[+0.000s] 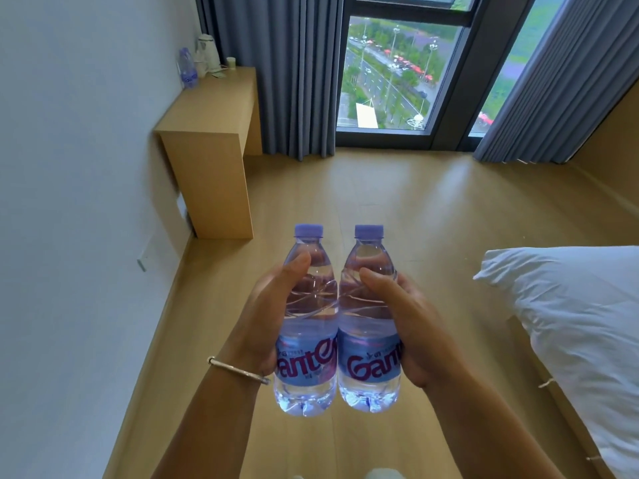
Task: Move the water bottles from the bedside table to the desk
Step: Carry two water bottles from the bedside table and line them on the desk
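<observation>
Wood worktop (pixel 214 108) sits against the left wall, far end next to the grey curtains (pixel 297 74). On its far corner: one more water bottle (pixel 186 69), a white kettle (pixel 206 53) just beside it, a small pale cup (pixel 231 62) near the kettle, something small and flat by the kettle base, too small to identify. Rest of the top is bare wood.

Window (pixel 397 74) straight ahead, street view outside. Bed with white pillow (pixel 567 316) on the right side. Wood floor (pixel 380 195) runs open between the hands and the worktop; nothing lying on that stretch.

Left hand (pixel 266 312) grips the left bottle (pixel 306 323) around its middle, thumb up on the shoulder. Right hand (pixel 397 316) grips the right bottle (pixel 368 323) the same way, thumb across the upper body. Both grips clamped on their bottles. Silver bracelet (pixel 238 370) on the left wrist.

Bottles are upright, side by side, touching or nearly touching at the labels, held in the air over the floor, well apart from the worktop. Both clear plastic, purple caps on, blue label with red lettering. Water fills each to about the shoulder, with a small air gap under the neck. The bottle on the worktop has the same cap and label; fill level not readable at that distance.
</observation>
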